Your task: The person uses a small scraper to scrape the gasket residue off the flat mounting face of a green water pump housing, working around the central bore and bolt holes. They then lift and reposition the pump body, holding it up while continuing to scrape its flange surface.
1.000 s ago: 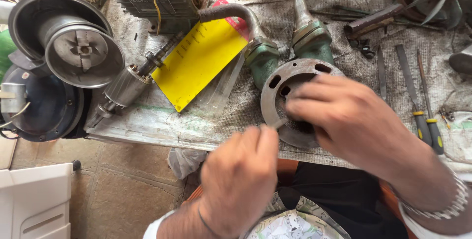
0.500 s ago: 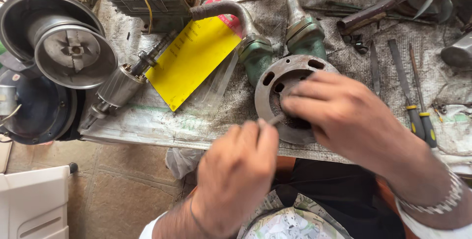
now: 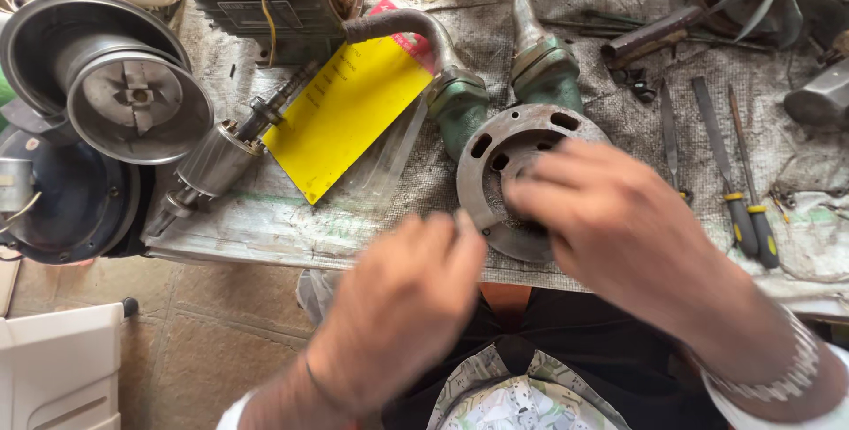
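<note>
The round metal flange [image 3: 495,165] lay at the bench's near edge, pinned flat by the right hand [image 3: 610,218], fingers spread over its bore to steady it. At seven o'clock the left hand [image 3: 398,306] hovered blurred, its grip indeterminable. Green pipe fittings [image 3: 460,103] stood at twelve o'clock, and a yellow card [image 3: 349,112] lay at ten.

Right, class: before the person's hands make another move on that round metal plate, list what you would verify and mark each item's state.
1. Right hand rests on the round metal plate: ok.
2. Left hand shows what it holds: cannot tell, blurred.
3. Plate lies fully on the bench: not ok, its near rim is at the edge.
4. Screwdrivers lie clear of both hands: ok.
5. Yellow card lies apart from the plate: ok.
</note>
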`<state>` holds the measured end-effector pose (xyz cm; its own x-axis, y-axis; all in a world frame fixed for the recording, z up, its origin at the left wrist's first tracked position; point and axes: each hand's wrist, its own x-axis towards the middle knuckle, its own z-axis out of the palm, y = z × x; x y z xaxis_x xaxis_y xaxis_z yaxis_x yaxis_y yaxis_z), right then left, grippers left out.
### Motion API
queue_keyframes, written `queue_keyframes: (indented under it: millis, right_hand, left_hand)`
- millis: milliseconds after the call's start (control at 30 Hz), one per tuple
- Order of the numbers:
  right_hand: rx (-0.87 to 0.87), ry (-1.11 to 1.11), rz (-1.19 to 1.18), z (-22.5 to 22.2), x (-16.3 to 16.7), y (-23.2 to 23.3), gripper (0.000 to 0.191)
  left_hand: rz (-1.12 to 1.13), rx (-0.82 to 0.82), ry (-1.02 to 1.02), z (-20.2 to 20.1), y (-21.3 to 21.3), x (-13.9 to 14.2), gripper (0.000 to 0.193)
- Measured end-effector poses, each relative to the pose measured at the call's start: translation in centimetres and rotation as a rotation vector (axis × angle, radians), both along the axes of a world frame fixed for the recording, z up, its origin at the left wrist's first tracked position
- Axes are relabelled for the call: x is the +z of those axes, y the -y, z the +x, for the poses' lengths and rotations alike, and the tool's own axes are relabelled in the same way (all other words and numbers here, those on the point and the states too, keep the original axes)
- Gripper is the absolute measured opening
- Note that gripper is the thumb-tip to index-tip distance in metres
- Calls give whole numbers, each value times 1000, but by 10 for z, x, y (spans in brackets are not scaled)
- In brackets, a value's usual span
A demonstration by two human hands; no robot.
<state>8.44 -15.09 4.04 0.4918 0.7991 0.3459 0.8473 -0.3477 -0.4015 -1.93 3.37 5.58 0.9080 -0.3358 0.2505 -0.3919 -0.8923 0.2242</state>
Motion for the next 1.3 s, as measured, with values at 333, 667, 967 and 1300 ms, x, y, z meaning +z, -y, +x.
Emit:
queue_keyframes:
  millis: [333, 667, 967, 1300]
  right_hand:
    - [-102, 98, 61, -4, -5, -9, 25]
    - [-178, 100, 7, -6, -8, -9, 24]
    - [-157, 44, 36, -10, -8, -9, 28]
    - [-179, 92, 85, -11, -6, -13, 24]
  left_hand:
    - [-120, -75, 117, 12, -31, -28, 16]
    - [-35, -109, 138, 30, -34, -14, 4]
    - [-50, -133, 88, 29, -31, -4, 10]
    - [-114, -150, 147, 25, -50, -43, 10]
